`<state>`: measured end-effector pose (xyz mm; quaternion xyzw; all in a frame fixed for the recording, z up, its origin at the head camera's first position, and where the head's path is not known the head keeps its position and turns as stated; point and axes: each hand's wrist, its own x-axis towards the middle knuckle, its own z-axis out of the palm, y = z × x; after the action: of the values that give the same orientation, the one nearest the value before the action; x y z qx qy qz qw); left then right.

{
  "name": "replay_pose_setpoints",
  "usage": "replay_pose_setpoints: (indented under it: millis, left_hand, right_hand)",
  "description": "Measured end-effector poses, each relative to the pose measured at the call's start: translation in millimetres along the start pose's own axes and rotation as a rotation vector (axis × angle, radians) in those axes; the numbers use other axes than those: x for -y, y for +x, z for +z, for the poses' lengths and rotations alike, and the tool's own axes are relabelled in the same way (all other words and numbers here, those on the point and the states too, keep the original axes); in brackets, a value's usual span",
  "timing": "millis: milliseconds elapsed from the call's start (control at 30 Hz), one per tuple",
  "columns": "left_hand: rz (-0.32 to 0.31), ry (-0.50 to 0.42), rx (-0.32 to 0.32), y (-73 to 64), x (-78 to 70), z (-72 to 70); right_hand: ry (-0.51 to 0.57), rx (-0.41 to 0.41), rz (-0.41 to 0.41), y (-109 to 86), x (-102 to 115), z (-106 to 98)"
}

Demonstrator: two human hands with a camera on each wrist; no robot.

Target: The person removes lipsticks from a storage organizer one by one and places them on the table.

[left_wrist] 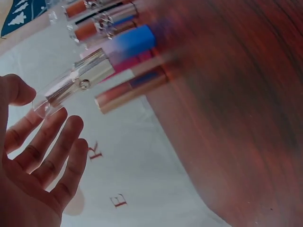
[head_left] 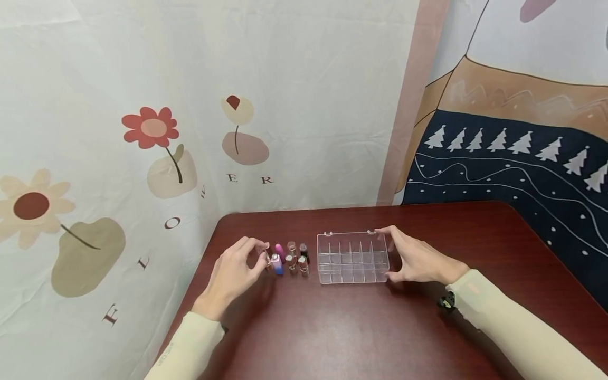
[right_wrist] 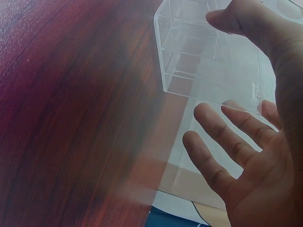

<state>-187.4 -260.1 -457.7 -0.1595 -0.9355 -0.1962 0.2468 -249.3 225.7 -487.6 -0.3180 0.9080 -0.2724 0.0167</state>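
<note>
My left hand [head_left: 233, 272] pinches the clear end of a lipstick tube [left_wrist: 80, 80] with a shiny metallic body, between thumb and index finger; the other fingers are loosely spread. Close by stand a pink-and-blue lipstick [head_left: 277, 264], a magenta tube [head_left: 279, 252] and several clear-and-metallic tubes [head_left: 303, 265]. A brownish-gold tube [left_wrist: 130, 90] shows beside the held one in the left wrist view. My right hand [head_left: 418, 257] grips the right end of a clear plastic organizer box [head_left: 352, 279], thumb at the front and fingers toward the back. Dividers split the box into small compartments.
A dark reddish wooden table [head_left: 351, 327] carries everything, with rounded far corners. Behind it hangs a pale curtain [head_left: 304, 105] printed with flowers and letters. A dark blue cloth with white trees [head_left: 499, 140] hangs at the right.
</note>
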Motion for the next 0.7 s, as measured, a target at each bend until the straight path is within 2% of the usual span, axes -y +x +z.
replay_pose_setpoints:
  millis: [533, 700]
  left_hand:
    - [0.004, 0.083, 0.166, -4.7, 22.8, 8.7]
    - [0.003, 0.112, 0.186, -7.1, 25.3, 9.9]
  right_hand:
    - [-0.014, 0.003, 0.012, 0.8, 2, 0]
    - [-0.018, 0.000, 0.005, -0.3, 2, 2]
